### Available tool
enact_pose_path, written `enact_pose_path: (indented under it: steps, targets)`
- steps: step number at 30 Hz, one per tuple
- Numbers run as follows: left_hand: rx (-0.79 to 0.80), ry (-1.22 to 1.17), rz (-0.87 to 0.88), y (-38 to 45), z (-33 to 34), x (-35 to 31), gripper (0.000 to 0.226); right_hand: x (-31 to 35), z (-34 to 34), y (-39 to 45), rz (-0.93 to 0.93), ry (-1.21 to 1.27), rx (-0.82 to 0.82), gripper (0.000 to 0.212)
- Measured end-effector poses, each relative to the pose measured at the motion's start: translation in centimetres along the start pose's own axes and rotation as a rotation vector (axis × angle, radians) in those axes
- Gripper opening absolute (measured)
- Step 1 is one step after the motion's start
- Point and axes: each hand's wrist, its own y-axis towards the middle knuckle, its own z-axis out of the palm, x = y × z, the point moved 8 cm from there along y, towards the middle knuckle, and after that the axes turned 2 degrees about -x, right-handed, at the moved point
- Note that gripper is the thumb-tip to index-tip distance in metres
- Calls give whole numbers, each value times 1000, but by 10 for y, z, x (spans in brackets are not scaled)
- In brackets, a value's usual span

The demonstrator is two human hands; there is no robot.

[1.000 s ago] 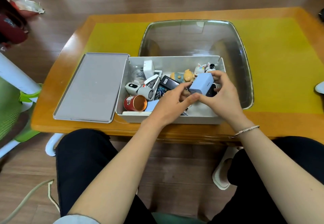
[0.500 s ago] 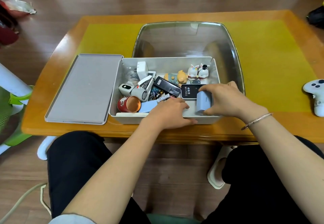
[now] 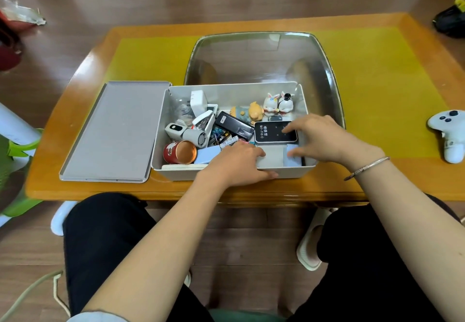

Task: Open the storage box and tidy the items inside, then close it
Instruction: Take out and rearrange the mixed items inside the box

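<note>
Head view: a seated person reaches with both hands into an open storage box [image 3: 226, 174] on a wooden table [image 3: 352, 185].
Storage box: grey, rectangular, lid off, standing at the table's near edge.
Lid: grey lid [image 3: 113, 133] lies flat just left of the storage box, touching its left wall.
Left hand: left hand [image 3: 236, 164] rests over the storage box's near wall, fingers curved down inside and thumb on the outer face of the wall; whether it grasps anything cannot be told.
Right hand: right hand [image 3: 319, 138] is inside the storage box at its right end, fingers spread and relaxed; the fingertips touch a black Wi-Fi device [image 3: 274, 133] and the thumb touches a pale blue block [image 3: 293, 158] in the near right corner, grasping neither.
Far side of the storage box: 2 white rabbit figurines [image 3: 278, 104] stand by the far wall, with an orange figurine [image 3: 255, 112] just left of them.
Left part of the storage box: a red and copper can [image 3: 180, 152] lies on its side at the near left, a white handheld fan [image 3: 186, 134] beyond it, and a black rectangular gadget [image 3: 235, 125] toward the middle.
Behind the storage box: a clear plastic bin [image 3: 264, 60] sits against its far wall.
Right of the storage box: a white game controller [image 3: 448, 133] lies well apart, near the table's right end.
</note>
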Motion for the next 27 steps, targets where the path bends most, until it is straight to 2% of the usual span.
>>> enact_pose_path:
  steps: [3,5,8,10,13,18,27]
  targets:
    - [-42,13,46,-2,-5,-5,73,-18,-20,-12,67,162,-299,54]
    - [-74,15,88,-4,-9,-11,71,-34,-18,-21,200,264,-385,56]
    - [-74,24,155,-1,-8,-34,67,-46,2,-24,316,423,-341,51]
    - [-58,63,192,2,-2,-54,55,-43,10,-24,310,523,-324,41]
    - [-37,138,198,7,5,-68,41,-40,15,-24,314,529,-358,34]
    - [-8,185,196,10,7,-69,46,-36,15,-25,312,506,-414,31]
    - [2,158,220,8,9,-67,48,-34,16,-25,350,470,-409,30]
